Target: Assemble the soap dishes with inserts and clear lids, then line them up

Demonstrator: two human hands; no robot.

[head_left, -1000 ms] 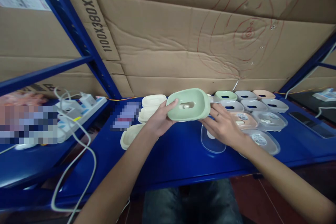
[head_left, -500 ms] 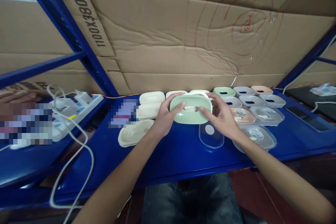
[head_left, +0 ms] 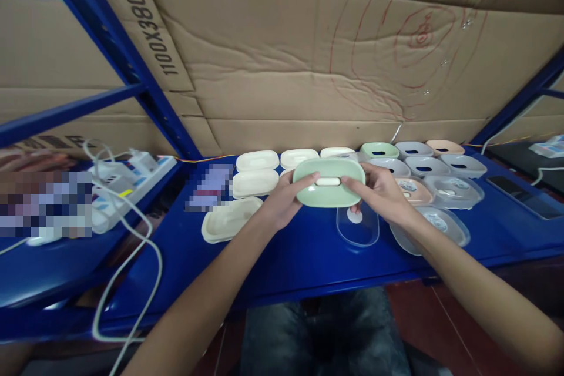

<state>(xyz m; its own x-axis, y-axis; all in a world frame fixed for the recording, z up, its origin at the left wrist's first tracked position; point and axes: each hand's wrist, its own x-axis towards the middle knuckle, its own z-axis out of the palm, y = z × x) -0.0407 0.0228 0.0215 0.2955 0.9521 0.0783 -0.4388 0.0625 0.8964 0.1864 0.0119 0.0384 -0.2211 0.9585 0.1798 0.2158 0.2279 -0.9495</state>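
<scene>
A pale green oval soap dish is held level just above the blue shelf, with a small white piece lying in its slot. My left hand grips its left end and my right hand grips its right end. Right below and to the right lies a clear plastic lid on the shelf.
Cream trays lie to the left. Green, grey, pink and clear dishes stand in rows on the right. A power strip with white cables sits on the left shelf. A dark phone lies far right. Cardboard lines the back.
The green dish has tipped from facing me to lying level and has come down closer to the shelf. My right hand has closed on its right end.
</scene>
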